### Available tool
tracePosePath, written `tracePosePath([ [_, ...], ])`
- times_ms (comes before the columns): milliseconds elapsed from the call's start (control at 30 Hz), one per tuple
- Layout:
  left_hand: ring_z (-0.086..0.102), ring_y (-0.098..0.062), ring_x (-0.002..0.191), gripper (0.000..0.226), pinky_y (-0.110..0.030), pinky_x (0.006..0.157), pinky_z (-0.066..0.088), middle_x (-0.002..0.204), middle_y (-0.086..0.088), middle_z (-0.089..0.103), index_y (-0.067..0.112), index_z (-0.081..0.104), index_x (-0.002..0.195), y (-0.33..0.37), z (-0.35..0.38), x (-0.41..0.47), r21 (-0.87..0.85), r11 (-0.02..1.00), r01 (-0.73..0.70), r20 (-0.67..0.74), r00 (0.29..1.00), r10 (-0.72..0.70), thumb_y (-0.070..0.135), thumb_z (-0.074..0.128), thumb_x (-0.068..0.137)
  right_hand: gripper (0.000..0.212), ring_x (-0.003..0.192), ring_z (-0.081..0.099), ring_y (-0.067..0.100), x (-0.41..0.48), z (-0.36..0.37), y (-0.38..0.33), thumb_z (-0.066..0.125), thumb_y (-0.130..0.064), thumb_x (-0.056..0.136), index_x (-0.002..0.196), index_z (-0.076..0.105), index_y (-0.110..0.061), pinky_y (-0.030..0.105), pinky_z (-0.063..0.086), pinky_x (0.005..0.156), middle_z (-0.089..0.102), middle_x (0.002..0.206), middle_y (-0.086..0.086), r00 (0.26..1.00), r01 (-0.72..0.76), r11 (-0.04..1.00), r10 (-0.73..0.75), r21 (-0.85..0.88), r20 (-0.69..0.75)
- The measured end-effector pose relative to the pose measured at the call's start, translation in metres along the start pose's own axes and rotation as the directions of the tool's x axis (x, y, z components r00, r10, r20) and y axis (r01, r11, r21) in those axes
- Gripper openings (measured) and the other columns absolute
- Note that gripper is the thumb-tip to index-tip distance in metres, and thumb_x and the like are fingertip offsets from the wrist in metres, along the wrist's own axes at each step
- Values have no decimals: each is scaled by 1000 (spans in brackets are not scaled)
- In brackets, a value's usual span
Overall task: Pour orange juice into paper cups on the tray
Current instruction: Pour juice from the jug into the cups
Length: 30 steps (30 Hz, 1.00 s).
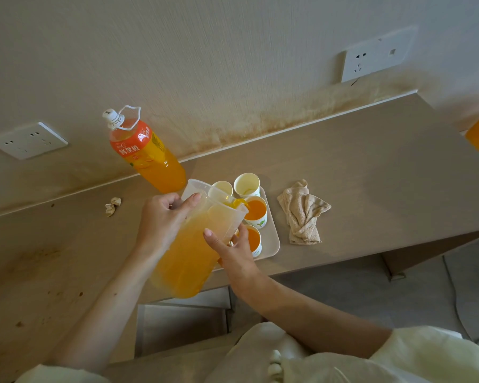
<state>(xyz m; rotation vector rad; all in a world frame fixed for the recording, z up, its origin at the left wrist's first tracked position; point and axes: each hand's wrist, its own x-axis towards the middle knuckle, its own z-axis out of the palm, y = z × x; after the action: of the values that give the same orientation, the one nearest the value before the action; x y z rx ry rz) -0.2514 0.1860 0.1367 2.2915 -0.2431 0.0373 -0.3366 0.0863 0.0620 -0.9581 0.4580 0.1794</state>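
Juice bottle [147,153], far left on the surface, against the wall: orange label band carries large white Chinese characters reading 鲜果橙. Smaller print beside them is too small to read. Paper cups [256,214] on the tray: green printed marks only, not legible as text.

You have the clear plastic pitcher [194,244] of orange juice tilted, spout over a nearly full paper cup [256,210]; two cups [246,183] stand empty on the beige tray [273,239].
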Motion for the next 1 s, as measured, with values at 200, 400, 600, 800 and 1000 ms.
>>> tracePosePath([
  [200, 36, -21, 49, 64, -33, 52, 33, 52, -14, 41, -13, 43, 65, 1, 0, -1, 9, 1000, 12, -3, 1000, -12, 44, 68, 82, 105, 120, 47, 15, 1, -1, 0, 73, -49, 64, 149, 14, -34, 36, 45, 98, 45, 129, -11, 1000, -1, 1000, 1, 14, 2],
  [400, 35, -21, 48, 65, -32, 51, 31, 52, -13, 40, -13, 42, 65, 1, -1, 0, -4, 1000, 29, 1, 1000, -29, 44, 68, 81, 100, 112, 50, 10, 1, -1, 0, 73, -47, 66, 147, 15, -35, 25, 48, 87, 48, 117, -19, 1000, 6, 1000, -6, 20, 8],
  [600, 35, -22, 49, 66, -32, 51, 32, 52, -15, 41, -13, 42, 64, -1, -2, -2, -45, 999, 27, -1, 1000, -27, 46, 67, 78, 92, 116, 49, 12, 3, 0, 0, 74, -40, 77, 148, 16, -34, 30, 47, 92, 47, 122, -15, 1000, 20, 1000, -20, 6, -11],
  [800, 34, -9, 38, 68, -23, 42, 30, 47, -10, 40, -14, 41, 64, -3, -5, -5, -103, 994, 44, 8, 999, -44, 49, 64, 74, 104, 119, 48, 12, 1, 3, -2, 74, -48, 64, 148, 15, -34, 32, 47, 95, 44, 129, -13, 999, 51, 998, -51, -24, -12],
  [1000, 33, -6, 32, 62, -16, 37, 30, 39, 0, 39, -13, 44, 64, 0, -13, -3, -104, 995, 12, -16, 1000, -14, 42, 66, 80, 103, 121, 52, 14, -1, 11, -2, 77, -48, 62, 146, 19, -36, 31, 54, 93, 48, 133, -11, 994, 108, 994, -108, -1, -13],
])
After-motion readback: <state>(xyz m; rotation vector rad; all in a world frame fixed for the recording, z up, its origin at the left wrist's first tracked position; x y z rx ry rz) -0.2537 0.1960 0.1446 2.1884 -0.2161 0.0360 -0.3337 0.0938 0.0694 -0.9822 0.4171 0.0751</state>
